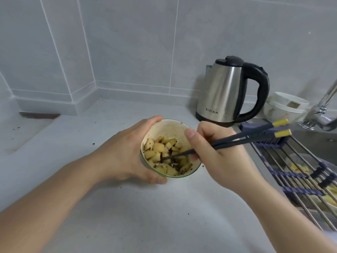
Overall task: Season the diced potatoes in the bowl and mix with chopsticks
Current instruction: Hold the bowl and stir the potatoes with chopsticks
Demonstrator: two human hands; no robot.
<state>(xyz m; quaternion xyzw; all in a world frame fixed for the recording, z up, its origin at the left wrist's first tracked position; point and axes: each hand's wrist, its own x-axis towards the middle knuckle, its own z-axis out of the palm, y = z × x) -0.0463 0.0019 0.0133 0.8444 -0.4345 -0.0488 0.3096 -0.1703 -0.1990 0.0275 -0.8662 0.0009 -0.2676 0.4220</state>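
The left hand (125,152) wraps around the outside of the bowl (169,125), tilting it toward the right hand (218,152). That hand is closed on a pair of dark chopsticks (237,139) with yellow ends, their tips down among the diced potatoes (164,154), which carry dark specks of seasoning. Beyond the right hand stands a steel kettle (222,92); a drying rack (300,179) lies to its right.

- diced potatoes (165,152): pale yellow, dark brown seasoning flecks
- bowl (169,128): cream-white inside
- chopsticks (242,138): dark navy, yellow ends
- kettle (221,92): brushed silver, black handle
- rack (295,181): steel rods, blue-purple connectors
- counter (127,216): light grey
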